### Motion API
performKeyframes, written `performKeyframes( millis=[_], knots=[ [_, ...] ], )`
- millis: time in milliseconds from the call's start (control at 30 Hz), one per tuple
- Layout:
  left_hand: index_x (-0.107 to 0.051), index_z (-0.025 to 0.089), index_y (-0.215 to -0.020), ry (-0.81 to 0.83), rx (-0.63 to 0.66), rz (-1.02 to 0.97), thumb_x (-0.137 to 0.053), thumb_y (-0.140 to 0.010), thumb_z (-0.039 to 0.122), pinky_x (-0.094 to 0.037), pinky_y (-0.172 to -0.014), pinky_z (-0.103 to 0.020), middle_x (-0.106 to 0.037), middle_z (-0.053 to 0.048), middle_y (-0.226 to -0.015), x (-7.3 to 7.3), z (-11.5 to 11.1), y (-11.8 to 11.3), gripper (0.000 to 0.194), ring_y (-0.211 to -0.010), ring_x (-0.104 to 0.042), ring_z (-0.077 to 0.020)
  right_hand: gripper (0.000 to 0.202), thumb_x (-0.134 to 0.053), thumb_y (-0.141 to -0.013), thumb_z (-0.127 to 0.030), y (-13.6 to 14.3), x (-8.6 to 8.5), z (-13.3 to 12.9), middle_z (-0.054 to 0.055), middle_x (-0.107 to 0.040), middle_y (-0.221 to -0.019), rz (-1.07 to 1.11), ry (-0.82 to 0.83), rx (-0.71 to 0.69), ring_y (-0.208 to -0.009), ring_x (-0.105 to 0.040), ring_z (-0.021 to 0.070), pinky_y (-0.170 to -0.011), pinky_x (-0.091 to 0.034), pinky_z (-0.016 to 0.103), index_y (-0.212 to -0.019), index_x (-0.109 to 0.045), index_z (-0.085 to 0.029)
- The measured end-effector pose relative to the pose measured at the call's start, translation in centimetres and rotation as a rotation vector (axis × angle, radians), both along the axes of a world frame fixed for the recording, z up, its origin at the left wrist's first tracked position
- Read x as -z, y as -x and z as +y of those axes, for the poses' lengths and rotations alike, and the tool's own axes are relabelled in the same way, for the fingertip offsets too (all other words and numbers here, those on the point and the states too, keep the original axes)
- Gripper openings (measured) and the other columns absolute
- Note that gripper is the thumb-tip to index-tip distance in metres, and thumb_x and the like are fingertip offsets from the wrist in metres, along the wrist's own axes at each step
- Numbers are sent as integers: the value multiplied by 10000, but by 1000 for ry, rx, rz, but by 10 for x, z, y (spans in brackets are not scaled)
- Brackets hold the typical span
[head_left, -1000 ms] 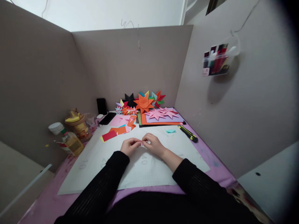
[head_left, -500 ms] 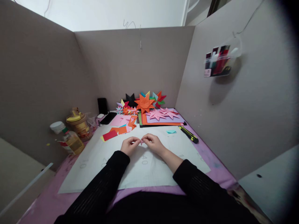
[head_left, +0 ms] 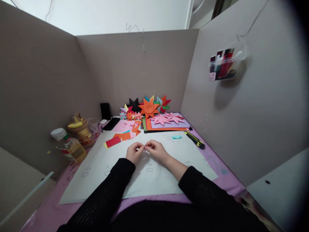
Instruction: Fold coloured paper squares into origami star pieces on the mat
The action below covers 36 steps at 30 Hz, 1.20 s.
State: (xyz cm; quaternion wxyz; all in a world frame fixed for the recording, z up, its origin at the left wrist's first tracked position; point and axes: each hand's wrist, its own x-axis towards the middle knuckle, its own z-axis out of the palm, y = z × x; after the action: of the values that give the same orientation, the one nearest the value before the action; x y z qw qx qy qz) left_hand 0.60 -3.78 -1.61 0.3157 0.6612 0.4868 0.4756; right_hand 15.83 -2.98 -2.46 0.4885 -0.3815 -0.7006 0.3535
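Note:
Between my fingertips is a small piece of pink paper (head_left: pixel 145 149), mostly hidden by the fingers that pinch it. My left hand (head_left: pixel 135 152) grips it from the left with thumb and forefinger. From the other side my right hand (head_left: pixel 156 149) pinches it too, the two hands almost touching. Both are held over the white sheet (head_left: pixel 154 180) with printed numbers. A small folded turquoise paper (head_left: pixel 177 137) lies on the sheet to the right. Red paper (head_left: pixel 113 141) and orange paper (head_left: pixel 126 136) lie beyond my left hand.
A yellow and black utility knife (head_left: pixel 195 140) lies at the right. Folded paper stars (head_left: pixel 149 108) stand at the back, with pink stars (head_left: pixel 161 119) on stacked coloured paper. At the left are a glue bottle (head_left: pixel 76 149), a tub (head_left: pixel 80 130) and a dark phone (head_left: pixel 111 123).
My hands have drawn slightly closer together around the pink paper, and its visible part has changed a little. The camera view has shifted slightly.

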Motion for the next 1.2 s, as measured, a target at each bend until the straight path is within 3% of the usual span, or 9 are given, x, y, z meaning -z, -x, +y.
performKeyframes(
  millis=[267, 433, 833, 967, 1200],
  knots=[
    [-588, 146, -663, 3, 39, 35, -526, -739, 304, -415, -557, -208, -610, -14, -655, 2, 1, -1, 186, -638, -544, -129, 140, -479, -774, -184, 0, -1, 1, -12, -567, -661, -29, 24, -13, -630, -502, 108, -598, -390, 215, -670, -570, -165],
    [-551, 155, -648, 18, 7, 79, -511, -756, 365, -373, -525, -205, -554, 17, -569, 9, 5, 2, 240, -536, -475, -106, 154, -445, -774, -177, -3, 4, 6, -10, -570, -674, -20, 69, -36, -649, -502, 114, -618, -382, 219, -696, -577, -165],
    [-506, 172, -636, -38, -156, 220, -473, -791, 389, -370, -556, -219, -523, 18, -582, 14, 12, 9, 269, -579, -472, -119, 141, -444, -760, -186, -8, 10, 16, -10, -563, -656, -73, 64, 137, -636, -497, 128, -612, -379, 232, -705, -572, -168],
    [-559, 169, -727, -112, -80, 262, -490, -785, 341, -382, -566, -215, -578, -15, -725, 13, 9, 7, 195, -690, -521, -135, 151, -448, -755, -131, -7, 8, 12, 3, -585, -712, -171, -65, 94, -704, -519, 135, -674, -382, 242, -691, -577, -176],
    [-569, 160, -668, -130, 50, 270, -466, -794, 284, -363, -550, -213, -566, -6, -668, 12, 5, 3, 204, -635, -505, -119, 146, -462, -762, -127, -2, 2, 4, 1, -575, -705, -224, -85, 17, -699, -511, 131, -673, -376, 240, -676, -570, -177]
  ],
)
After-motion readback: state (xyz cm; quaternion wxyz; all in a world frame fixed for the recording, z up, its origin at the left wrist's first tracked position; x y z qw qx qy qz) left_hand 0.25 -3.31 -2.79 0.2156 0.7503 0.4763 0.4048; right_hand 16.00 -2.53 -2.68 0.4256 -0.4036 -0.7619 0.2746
